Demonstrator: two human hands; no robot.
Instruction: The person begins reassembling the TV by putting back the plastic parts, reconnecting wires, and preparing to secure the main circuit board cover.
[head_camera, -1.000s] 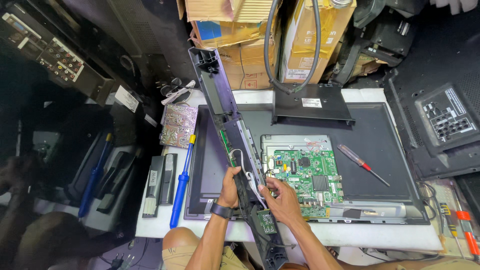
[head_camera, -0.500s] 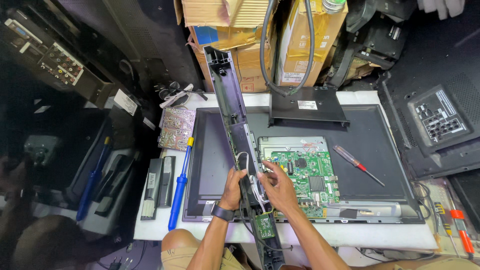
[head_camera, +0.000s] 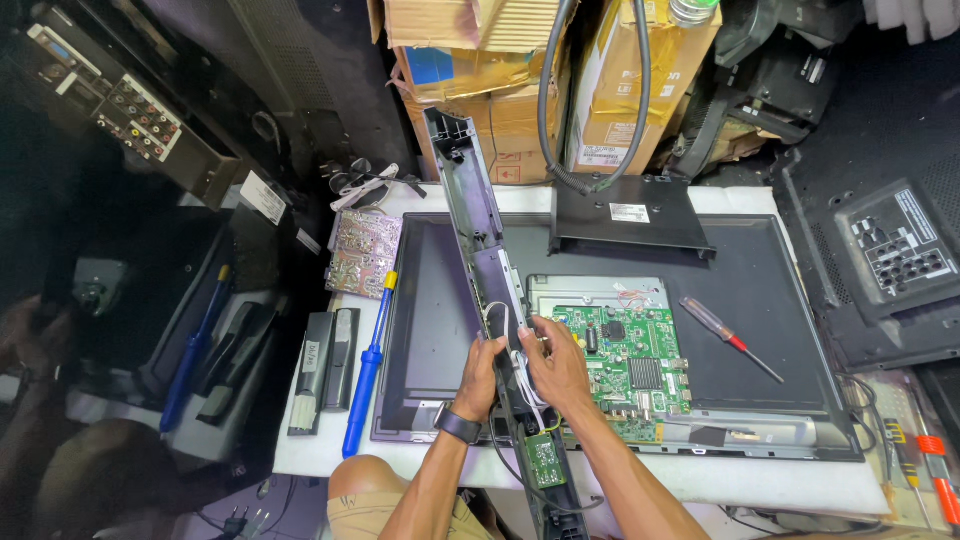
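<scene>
Both hands meet near the desk's front edge: the left hand (head_camera: 480, 375) has its grip closed around a long dark strip (head_camera: 487, 270) running toward the back edge, and the right hand (head_camera: 556, 362) pinches white wires (head_camera: 513, 340) on it. A green board (head_camera: 628, 358) lies just right; a blue screwdriver (head_camera: 368, 365) lies left.

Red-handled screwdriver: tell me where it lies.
In the head view, the red-handled screwdriver lies on the dark panel back, just right of the green circuit board.
</scene>
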